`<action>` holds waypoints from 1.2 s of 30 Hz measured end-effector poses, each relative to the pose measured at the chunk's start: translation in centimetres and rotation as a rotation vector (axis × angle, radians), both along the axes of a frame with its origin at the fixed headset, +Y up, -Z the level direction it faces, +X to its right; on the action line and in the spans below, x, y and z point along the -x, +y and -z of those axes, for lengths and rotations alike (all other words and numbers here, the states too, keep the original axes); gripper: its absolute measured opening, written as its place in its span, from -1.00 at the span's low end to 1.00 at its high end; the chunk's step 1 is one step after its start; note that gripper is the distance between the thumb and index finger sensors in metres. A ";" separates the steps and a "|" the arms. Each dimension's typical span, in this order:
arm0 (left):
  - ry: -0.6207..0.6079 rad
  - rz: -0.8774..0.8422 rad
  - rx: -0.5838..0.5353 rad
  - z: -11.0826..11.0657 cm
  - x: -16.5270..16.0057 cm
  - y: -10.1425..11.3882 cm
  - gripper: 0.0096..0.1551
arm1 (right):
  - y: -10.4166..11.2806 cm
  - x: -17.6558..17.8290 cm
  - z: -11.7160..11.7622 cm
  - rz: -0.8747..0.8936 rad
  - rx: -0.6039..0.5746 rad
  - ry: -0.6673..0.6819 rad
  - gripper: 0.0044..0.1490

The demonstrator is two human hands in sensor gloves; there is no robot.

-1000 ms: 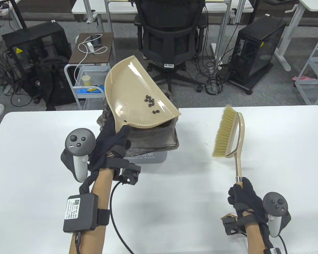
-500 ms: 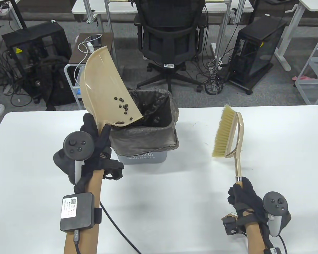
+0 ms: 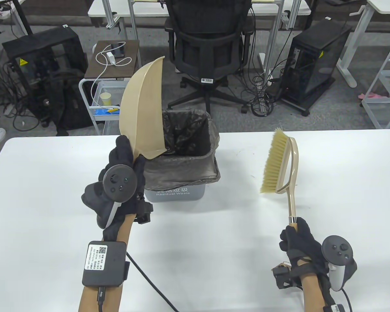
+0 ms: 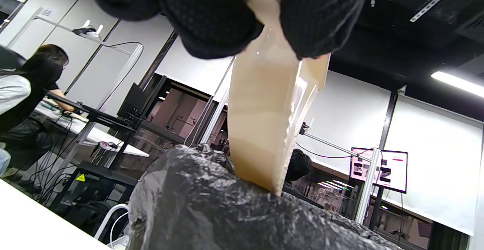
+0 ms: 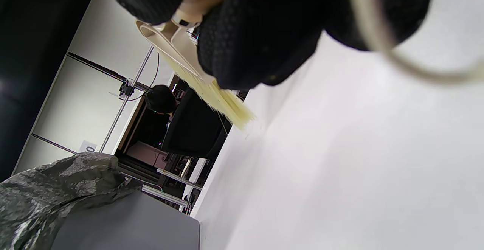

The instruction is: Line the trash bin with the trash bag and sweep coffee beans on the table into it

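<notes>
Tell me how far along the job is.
Done: the trash bag lines the bin. In hand: the left hand tips the dustpan steeply over it; the right hand holds the brush. No beans show on the table; little seems left.

Glossy tan plastic dustpan (image 3: 145, 110); crinkled shiny black bag (image 3: 182, 162); smooth grey plastic bin (image 3: 175, 193); pale bristled brush (image 3: 274, 164); matt white tabletop (image 3: 214, 243).
</notes>
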State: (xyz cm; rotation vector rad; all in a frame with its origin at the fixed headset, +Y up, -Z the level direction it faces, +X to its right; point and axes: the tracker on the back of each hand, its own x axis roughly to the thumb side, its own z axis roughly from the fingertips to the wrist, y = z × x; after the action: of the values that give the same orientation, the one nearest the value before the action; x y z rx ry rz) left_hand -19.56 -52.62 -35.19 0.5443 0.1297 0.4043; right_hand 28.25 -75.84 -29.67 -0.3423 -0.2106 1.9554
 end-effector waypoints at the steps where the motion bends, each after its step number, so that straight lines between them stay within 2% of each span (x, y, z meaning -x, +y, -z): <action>1: -0.005 0.014 -0.004 -0.1 -0.2 0.1 -0.20 | 0.0 0.0 0.0 -0.003 -0.001 0.000 -0.15; 4: -0.014 0.002 -0.021 -0.3 -0.6 0.2 -0.21 | 0.0 0.0 0.0 -0.008 -0.001 0.000 -0.15; 9: -0.092 -0.262 -0.055 -1.0 0.4 0.6 -0.21 | 0.1 0.0 0.0 -0.004 -0.004 -0.001 -0.15; 14: -0.301 -0.600 -0.062 -2.6 0.6 -0.3 -0.20 | 0.2 0.1 0.1 -0.015 -0.016 0.010 -0.15; 17: -0.400 -0.734 -0.052 -3.3 0.4 -1.8 -0.20 | 0.1 0.2 0.0 0.009 -0.022 0.026 -0.15; 20: -0.448 -0.773 -0.065 -3.9 0.4 -3.8 -0.20 | 0.0 0.3 0.1 0.075 -0.021 0.071 -0.15; 25: -0.475 -0.821 -0.107 -4.5 0.9 -8.0 -0.20 | 0.1 1.2 0.6 0.141 0.007 0.224 -0.15; 31: -0.454 -0.878 -0.148 -4.5 2.7 -11.4 -0.20 | -1.2 2.6 1.8 0.213 0.094 0.385 -0.15; 33: -0.447 -0.909 -0.141 -4.2 3.7 -12.4 -0.20 | -1.9 2.9 2.2 0.171 0.148 0.361 -0.15; 36: -0.436 -0.971 -0.114 -4.0 5.1 -13.3 -0.20 | -2.6 3.0 2.7 -0.022 0.206 0.289 -0.15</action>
State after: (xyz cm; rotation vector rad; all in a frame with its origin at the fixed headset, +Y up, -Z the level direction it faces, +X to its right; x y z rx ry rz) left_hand -24.65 -65.95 -31.24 0.4648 -0.0622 1.4710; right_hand 25.21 -78.40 -32.33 -0.1868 0.1763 2.0260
